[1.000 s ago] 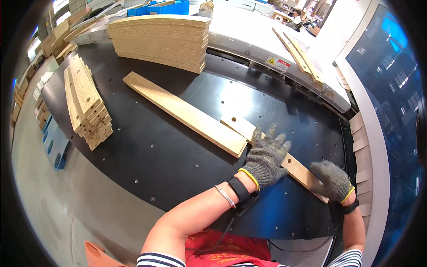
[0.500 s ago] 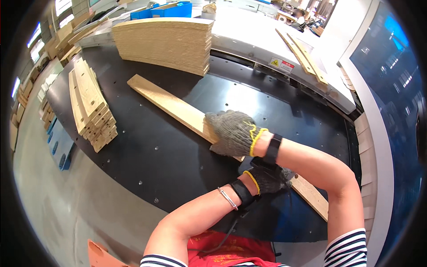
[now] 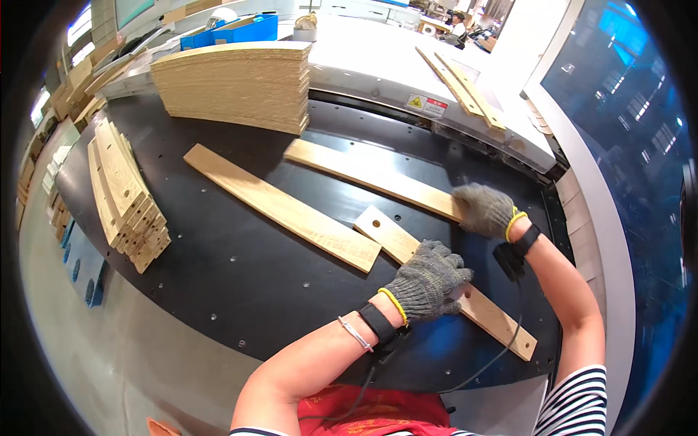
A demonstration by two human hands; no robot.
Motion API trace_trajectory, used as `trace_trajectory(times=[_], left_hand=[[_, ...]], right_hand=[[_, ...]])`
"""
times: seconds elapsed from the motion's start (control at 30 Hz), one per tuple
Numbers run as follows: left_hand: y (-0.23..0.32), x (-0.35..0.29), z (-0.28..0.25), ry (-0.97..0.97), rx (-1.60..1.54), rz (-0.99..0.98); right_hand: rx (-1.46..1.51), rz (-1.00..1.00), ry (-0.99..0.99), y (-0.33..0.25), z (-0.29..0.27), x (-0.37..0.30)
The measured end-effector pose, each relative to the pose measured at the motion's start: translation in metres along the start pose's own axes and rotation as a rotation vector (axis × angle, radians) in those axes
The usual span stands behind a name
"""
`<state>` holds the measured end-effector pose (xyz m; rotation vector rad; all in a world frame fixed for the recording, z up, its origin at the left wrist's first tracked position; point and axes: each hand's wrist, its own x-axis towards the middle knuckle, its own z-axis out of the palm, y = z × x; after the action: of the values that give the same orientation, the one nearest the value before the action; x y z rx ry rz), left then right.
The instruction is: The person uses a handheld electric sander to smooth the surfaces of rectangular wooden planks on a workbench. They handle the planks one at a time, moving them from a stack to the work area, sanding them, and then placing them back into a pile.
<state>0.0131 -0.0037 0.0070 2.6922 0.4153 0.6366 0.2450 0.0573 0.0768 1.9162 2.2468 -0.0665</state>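
My left hand (image 3: 432, 282), in a grey knit glove with a yellow cuff, rests over the middle of a wooden slat (image 3: 498, 321) with drilled holes. Its fingers are curled around a small pale thing, mostly hidden. Farther right, my gloved right hand (image 3: 486, 209) closes on the right end of a second wooden slat (image 3: 371, 176); motion slightly blurs it. A third slat (image 3: 291, 211), gently curved, lies to the left, its near end beside the far end of the drilled slat. All three lie slanted on the black tabletop (image 3: 269, 305).
A stack of drilled slats (image 3: 127, 196) stands at the left, and a tall stack of curved boards (image 3: 233, 87) at the back. Two slats (image 3: 469, 91) lie on a white surface behind. Blue bins (image 3: 240, 30) stand beyond; a blue panel (image 3: 618, 145) rises right. A thin cable (image 3: 502, 354) hangs nearby.
My right hand has moved right and away from my left hand, uncovering the drilled slat. A second slat now shows apart from the curved one. The view has shifted slightly.
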Motion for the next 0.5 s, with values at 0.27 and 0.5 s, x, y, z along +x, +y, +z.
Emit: trace_trajectory(times=[0.27,0.5], left_hand=[[-0.007,-0.002,0.004,0.019,-0.033,0.027],[-0.005,-0.002,0.000,0.041,-0.093,0.015]], right_hand=[[0.017,-0.019,0.447,0.063,0.050,-0.004],[-0.248,0.214,0.508,0.079,0.063,0.039]])
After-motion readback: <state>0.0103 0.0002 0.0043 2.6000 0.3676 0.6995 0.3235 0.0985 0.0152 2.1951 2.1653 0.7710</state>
